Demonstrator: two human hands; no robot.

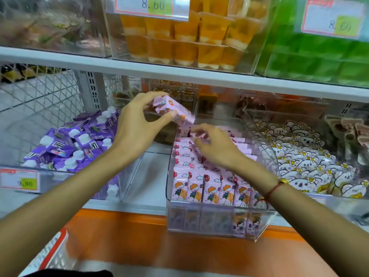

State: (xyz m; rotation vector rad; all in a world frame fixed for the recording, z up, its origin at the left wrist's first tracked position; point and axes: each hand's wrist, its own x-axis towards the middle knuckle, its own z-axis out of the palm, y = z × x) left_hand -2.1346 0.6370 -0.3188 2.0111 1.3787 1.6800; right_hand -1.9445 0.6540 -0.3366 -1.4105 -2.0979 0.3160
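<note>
My left hand (137, 120) grips a small pink carton (175, 109), held tilted above the back of a clear plastic bin (209, 224). The bin stands on the lower shelf and holds several rows of the same pink cartons (207, 188) with a cartoon child printed on them. My right hand (214, 144) reaches into the bin's far half, its fingers curled down onto the tops of the cartons there. Whether it grips one is hidden by the fingers. A red cord bracelet (274, 187) circles my right wrist.
A bin of purple pouches (77, 142) with white caps sits to the left, a bin of white cartoon packets (305, 166) to the right. The shelf above (179, 73) carries orange jelly cups (187, 39) and green packs (319, 56). An orange shelf edge (139, 236) runs in front.
</note>
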